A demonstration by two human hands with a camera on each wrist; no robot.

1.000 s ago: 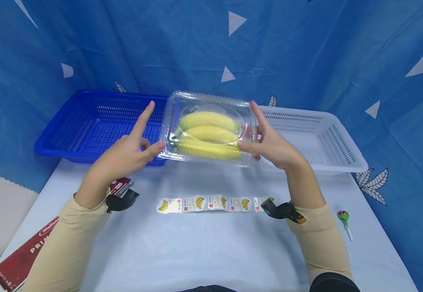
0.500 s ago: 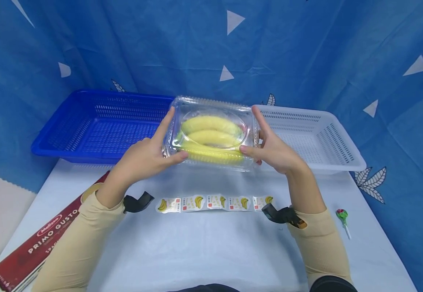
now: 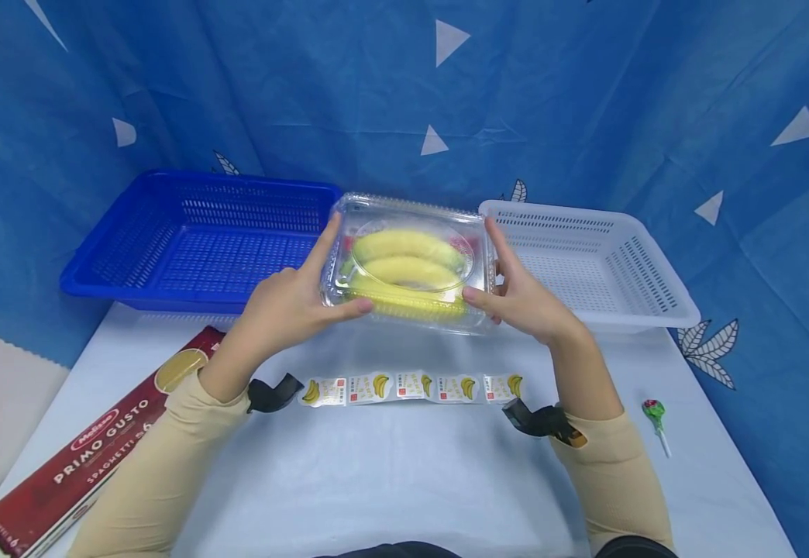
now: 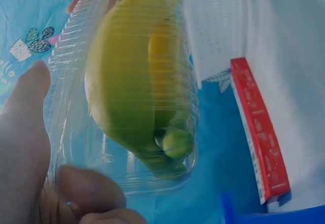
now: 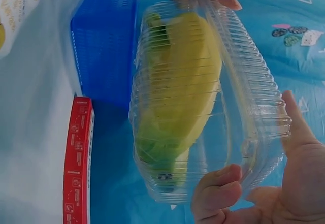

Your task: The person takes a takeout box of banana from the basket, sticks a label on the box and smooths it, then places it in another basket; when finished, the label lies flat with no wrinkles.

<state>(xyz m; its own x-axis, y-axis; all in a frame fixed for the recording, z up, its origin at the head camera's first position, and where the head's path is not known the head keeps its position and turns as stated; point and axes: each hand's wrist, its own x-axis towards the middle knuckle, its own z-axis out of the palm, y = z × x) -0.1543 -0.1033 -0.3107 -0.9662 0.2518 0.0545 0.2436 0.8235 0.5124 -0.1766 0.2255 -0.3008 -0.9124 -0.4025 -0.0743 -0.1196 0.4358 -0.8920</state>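
Observation:
Raised above the table's middle is a clear plastic clamshell container [image 3: 411, 206], its lid down and its near side tilted toward me. Several yellow bananas [image 3: 404, 271] with greenish ends lie inside. My left hand [image 3: 289, 306] grips its left end, thumb on the near edge and index finger along the side. At the right end, my right hand [image 3: 526, 302] holds it in a similar way. Both wrist views show fingers [image 4: 89, 188] curled at the container's underside; in the right one, fingertips [image 5: 218, 183] press near its ridged edge.
Behind stand a blue basket [image 3: 146, 298] at left and a white basket [image 3: 628, 318] at right. A red box [image 5: 78, 158] lies between them. Nearer are a strip of banana labels [image 3: 411, 387], a red spaghetti box [image 3: 91, 449] and a lollipop [image 3: 655, 418].
My left hand has moved right and taken a closer grip on the container's left end, its thumb now over the near edge. The container has come slightly lower and nearer.

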